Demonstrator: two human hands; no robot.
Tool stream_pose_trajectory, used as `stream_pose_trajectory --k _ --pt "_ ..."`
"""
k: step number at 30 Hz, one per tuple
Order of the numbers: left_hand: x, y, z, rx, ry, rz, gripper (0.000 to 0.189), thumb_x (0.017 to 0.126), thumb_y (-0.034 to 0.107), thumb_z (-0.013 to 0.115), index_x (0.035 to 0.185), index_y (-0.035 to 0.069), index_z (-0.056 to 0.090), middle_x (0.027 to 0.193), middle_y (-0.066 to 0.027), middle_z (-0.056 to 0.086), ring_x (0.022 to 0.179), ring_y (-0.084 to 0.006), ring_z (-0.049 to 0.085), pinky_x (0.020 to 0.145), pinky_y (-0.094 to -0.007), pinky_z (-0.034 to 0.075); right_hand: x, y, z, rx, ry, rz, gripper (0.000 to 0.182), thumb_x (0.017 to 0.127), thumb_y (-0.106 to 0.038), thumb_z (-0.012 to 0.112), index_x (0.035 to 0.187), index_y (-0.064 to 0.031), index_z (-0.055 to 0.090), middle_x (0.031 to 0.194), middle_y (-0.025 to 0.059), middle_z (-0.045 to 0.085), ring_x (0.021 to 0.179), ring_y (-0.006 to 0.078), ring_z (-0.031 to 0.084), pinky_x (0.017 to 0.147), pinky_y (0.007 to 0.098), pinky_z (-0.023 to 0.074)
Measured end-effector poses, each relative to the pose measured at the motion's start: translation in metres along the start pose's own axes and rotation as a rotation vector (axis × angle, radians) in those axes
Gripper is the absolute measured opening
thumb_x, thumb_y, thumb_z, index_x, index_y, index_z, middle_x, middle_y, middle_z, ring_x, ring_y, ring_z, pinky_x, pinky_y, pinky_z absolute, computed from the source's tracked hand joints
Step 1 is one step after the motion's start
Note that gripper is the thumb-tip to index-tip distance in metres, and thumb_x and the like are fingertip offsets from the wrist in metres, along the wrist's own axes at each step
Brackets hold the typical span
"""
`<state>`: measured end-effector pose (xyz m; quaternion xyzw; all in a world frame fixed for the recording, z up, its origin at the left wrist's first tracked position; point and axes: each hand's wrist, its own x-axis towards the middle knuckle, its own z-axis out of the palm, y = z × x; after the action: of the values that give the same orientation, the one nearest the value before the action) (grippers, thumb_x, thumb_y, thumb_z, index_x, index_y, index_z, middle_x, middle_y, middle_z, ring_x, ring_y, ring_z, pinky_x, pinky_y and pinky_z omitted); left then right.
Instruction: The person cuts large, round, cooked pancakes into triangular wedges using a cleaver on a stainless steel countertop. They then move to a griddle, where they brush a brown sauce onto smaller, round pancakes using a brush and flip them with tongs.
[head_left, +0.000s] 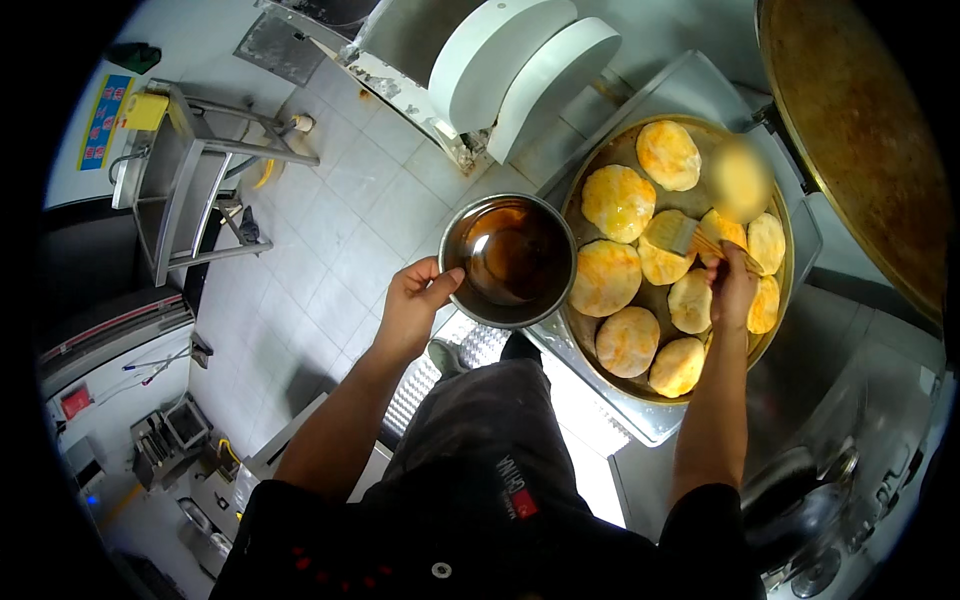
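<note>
My left hand (417, 304) grips the rim of a round metal bowl (566, 289), thumb over the edge. Brown liquid (510, 251) lies in the bowl. In my right hand (731, 289) is the handle of a flat pastry brush (673, 232), held over a large round griddle (667, 180). The bristles are above or on a flatbread (663, 262) near the middle; contact cannot be told. Several browned round flatbreads lie around it. One at the left (619, 202) has a glossy, oily top. A blurred patch covers one spot at the upper right of the griddle.
The griddle's hinged lid (855, 150) stands raised at the right. Two white curved panels (517, 82) rise beyond the bowl. A metal stand (202, 157) with a sink is at the left, on the tiled floor (337, 202). Cookware (802, 510) lies at the lower right.
</note>
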<state>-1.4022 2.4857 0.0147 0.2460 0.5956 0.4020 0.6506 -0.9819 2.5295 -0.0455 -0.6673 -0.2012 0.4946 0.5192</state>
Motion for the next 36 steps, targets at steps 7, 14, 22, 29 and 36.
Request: stream_pose_trajectory --k 7,14,22,29,36 --pt "0.009 -0.013 0.002 0.000 -0.033 0.012 0.025 0.091 0.008 0.061 0.068 0.009 0.053 0.068 0.0049 0.053 0.064 -0.0033 0.046 0.063 -0.0211 0.040 0.011 0.001 0.009 0.043 0.010 0.040 0.021 0.091 -0.022 0.061 0.102 -0.0043 0.064 0.069 0.0039 0.060 0.056 0.0125 0.054 0.052 0.0245 0.0456" --pt "0.018 -0.017 0.009 0.003 -0.059 0.028 0.022 0.092 0.009 0.061 0.070 0.009 0.055 0.068 0.0052 0.053 0.064 -0.0032 0.045 0.064 -0.0208 0.040 0.000 0.004 0.022 -0.002 -0.017 -0.086 0.016 0.093 -0.016 0.057 0.099 -0.0025 0.063 0.069 0.0053 0.061 0.055 0.0121 0.053 0.051 0.0249 0.0450" --pt "0.025 -0.013 0.006 0.125 -0.106 0.054 0.020 0.092 0.008 0.059 0.073 0.009 0.055 0.072 0.0016 0.058 0.066 -0.0064 0.053 0.070 -0.0235 0.047 -0.025 0.017 0.021 -0.094 -0.031 -0.033 0.018 0.092 -0.017 0.059 0.101 -0.0016 0.063 0.069 0.0054 0.061 0.054 0.0116 0.054 0.051 0.0239 0.0448" --pt "0.034 -0.021 0.027 0.215 -0.147 0.066 0.017 0.090 0.011 0.062 0.073 0.008 0.058 0.068 0.0037 0.055 0.063 -0.0056 0.047 0.061 -0.0215 0.038 -0.116 -0.050 0.041 0.147 -0.107 -0.085 0.019 0.091 -0.016 0.060 0.100 0.0014 0.062 0.069 0.0077 0.061 0.054 0.0116 0.054 0.051 0.0222 0.0434" --pt "0.045 -0.044 0.055 0.190 -0.269 0.060 0.017 0.091 0.010 0.062 0.075 0.008 0.059 0.069 0.0017 0.057 0.062 -0.0067 0.048 0.060 -0.0221 0.039 -0.142 -0.030 0.067 -0.206 -0.191 -0.071 0.019 0.090 -0.012 0.062 0.101 0.0039 0.061 0.072 0.0080 0.062 0.055 0.0098 0.053 0.051 0.0229 0.0423"
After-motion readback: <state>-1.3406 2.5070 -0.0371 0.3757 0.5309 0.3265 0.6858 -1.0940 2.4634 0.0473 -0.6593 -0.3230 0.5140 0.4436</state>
